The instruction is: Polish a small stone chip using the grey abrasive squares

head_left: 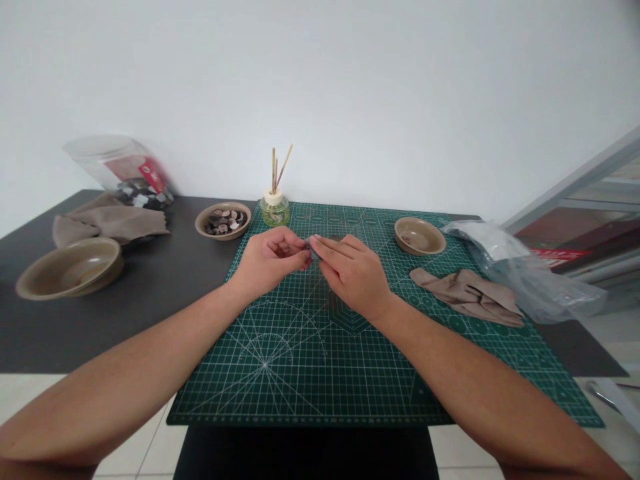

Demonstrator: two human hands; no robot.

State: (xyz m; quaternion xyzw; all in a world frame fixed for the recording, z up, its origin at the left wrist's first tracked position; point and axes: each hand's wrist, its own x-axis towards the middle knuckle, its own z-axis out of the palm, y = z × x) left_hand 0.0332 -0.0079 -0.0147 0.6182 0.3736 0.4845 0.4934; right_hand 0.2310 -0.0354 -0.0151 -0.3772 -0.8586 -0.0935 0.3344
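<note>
My left hand is closed, thumb and fingertips pinching a small dark grey piece above the green cutting mat. From the other side my right hand meets it, fingers held together and fingertips pressed on the same piece. Most of that piece is hidden by the fingers, so its kind cannot be made out. Behind the right fingers shows a bit of something brownish, too small to name. Left of my left hand stands a small tan bowl of dark and pale flat chips.
A reed diffuser stands behind the hands. On the left are a larger tan bowl, a brown cloth and a clear container. To the right lie another bowl, a crumpled brown cloth and a plastic bag.
</note>
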